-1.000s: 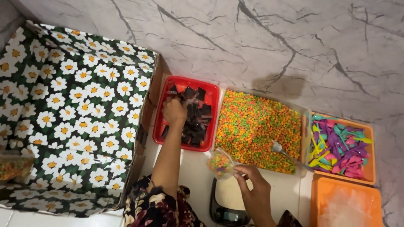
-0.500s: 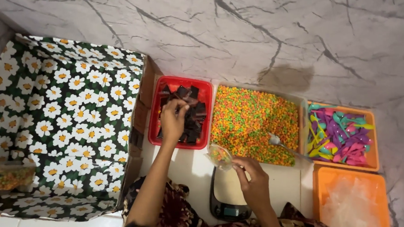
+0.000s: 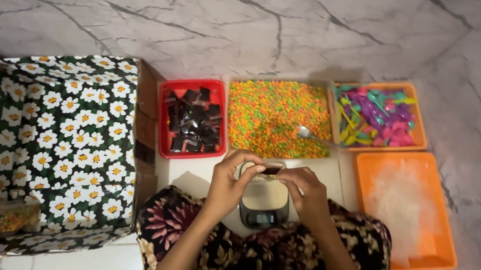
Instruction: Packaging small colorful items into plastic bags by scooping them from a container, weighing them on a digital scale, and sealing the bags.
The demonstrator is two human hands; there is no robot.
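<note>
My left hand (image 3: 229,181) and my right hand (image 3: 306,189) meet above a small digital scale (image 3: 264,206). Between their fingertips they pinch a small dark packet (image 3: 271,171) together with a small clear cup that is mostly hidden by my fingers. Just beyond my left hand stands a red tray (image 3: 163,123) filled with several dark packets (image 3: 194,121). To its right lies a tray of tiny orange, green and yellow candies (image 3: 276,115) with a metal spoon (image 3: 308,133) resting in it.
An orange tray of coloured plastic spoons (image 3: 377,117) sits at the right, with an orange tray of clear plastic pieces (image 3: 403,208) below it. A box covered in daisy-print cloth (image 3: 55,142) fills the left. A marble-patterned floor (image 3: 300,23) lies beyond.
My left hand has left the red tray with a dark packet and come back to meet my right hand over the scale. The view has tilted down slightly.
</note>
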